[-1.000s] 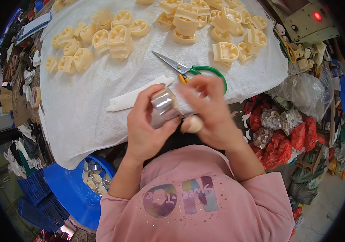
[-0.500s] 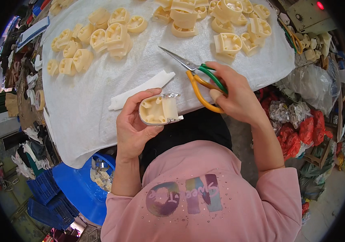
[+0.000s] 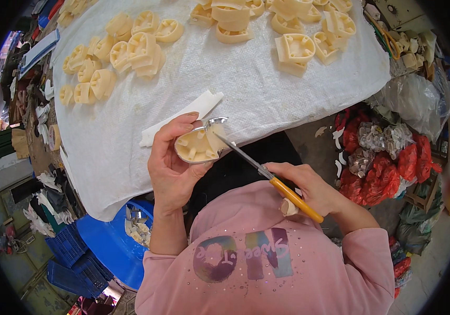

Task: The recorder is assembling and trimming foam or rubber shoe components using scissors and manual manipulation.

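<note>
My left hand [image 3: 171, 160] is closed around a cream plastic part [image 3: 197, 145], a rounded hollow piece with small posts inside and a shiny silver strip around its rim. In my right hand [image 3: 304, 184] are scissors [image 3: 263, 170] with a yellow handle. Their blades reach up and left, and the tip meets the silver strip's end at the part's right side. Whether the blades are apart cannot be seen. A white strip [image 3: 183, 118] lies on the cloth just beyond my left hand.
White cloth [image 3: 246, 94] covers the table. Several cream parts stand in clusters [image 3: 140, 52] along its far side. Below the near left edge is a blue basin [image 3: 106, 241] holding silver and cream pieces. Red plastic bags [image 3: 377, 176] lie to the right.
My right hand has moved down and turned the scissors, bringing their tip from over the cloth to the plastic part. My left hand has tilted the part slightly.
</note>
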`<state>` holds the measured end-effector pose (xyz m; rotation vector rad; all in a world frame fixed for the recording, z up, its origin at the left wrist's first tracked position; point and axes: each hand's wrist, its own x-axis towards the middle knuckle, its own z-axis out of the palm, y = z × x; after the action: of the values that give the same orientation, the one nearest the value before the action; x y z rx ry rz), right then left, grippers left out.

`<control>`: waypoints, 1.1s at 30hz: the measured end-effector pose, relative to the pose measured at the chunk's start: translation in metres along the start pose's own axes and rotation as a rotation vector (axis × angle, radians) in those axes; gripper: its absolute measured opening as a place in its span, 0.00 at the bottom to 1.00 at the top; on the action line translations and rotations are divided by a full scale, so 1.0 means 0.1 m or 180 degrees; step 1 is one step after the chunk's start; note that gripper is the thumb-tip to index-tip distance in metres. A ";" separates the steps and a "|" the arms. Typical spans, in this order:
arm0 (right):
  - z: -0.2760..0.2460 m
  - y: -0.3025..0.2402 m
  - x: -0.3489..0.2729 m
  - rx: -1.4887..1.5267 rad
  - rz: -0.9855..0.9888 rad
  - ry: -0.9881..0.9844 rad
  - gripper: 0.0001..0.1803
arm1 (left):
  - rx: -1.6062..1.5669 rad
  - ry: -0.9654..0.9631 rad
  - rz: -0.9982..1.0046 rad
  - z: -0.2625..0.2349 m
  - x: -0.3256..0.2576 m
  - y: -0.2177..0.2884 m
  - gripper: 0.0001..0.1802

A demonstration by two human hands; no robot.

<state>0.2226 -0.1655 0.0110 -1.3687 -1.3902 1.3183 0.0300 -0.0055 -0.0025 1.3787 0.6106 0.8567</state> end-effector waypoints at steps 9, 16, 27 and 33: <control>0.07 0.06 0.03 0.0218 0.0066 0.0179 0.30 | 0.0001 -0.0022 0.0098 0.05 -0.03 -0.04 0.31; 0.12 0.10 0.05 0.0489 0.0039 0.0265 0.27 | 0.0168 0.0083 0.0301 0.08 -0.05 -0.08 0.33; -0.01 0.04 0.01 0.0390 0.0299 0.0075 0.25 | -0.0035 -0.0054 0.0014 0.06 -0.06 -0.04 0.32; -0.36 -0.09 -0.01 -0.1269 0.0284 0.0176 0.37 | 0.0111 0.0080 -0.0500 -0.04 0.06 0.09 0.41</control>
<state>0.2556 -0.1602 0.0263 -1.7318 -1.6290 1.0844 0.0291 0.0013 0.0062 1.3341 0.7461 0.7410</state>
